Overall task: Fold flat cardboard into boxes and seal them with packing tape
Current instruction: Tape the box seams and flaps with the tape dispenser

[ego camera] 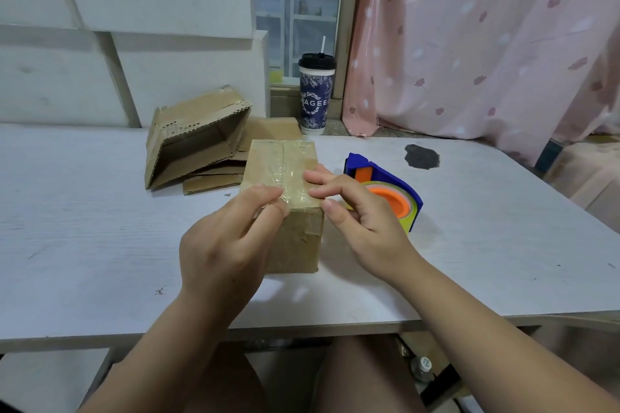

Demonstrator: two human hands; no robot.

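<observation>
A small closed cardboard box [295,241] stands on the white table [100,228] in front of me, with clear packing tape [295,171] running along its top seam. My left hand [228,241] lies against the box's near left corner, its fingers pressing the tape end down over the top edge. My right hand [355,214] is at the box's near right edge, fingertips resting on the taped top. A blue tape dispenser [389,191] with an orange hub sits just right of the box, partly behind my right hand.
Behind the box to the left lie an open, half-folded cardboard box [194,137] and flat cardboard pieces [214,178]. A lidded drink cup [316,94] with a straw stands at the table's back edge. A dark stain [422,156] marks the table at the right. Pink curtain [486,37] hangs behind.
</observation>
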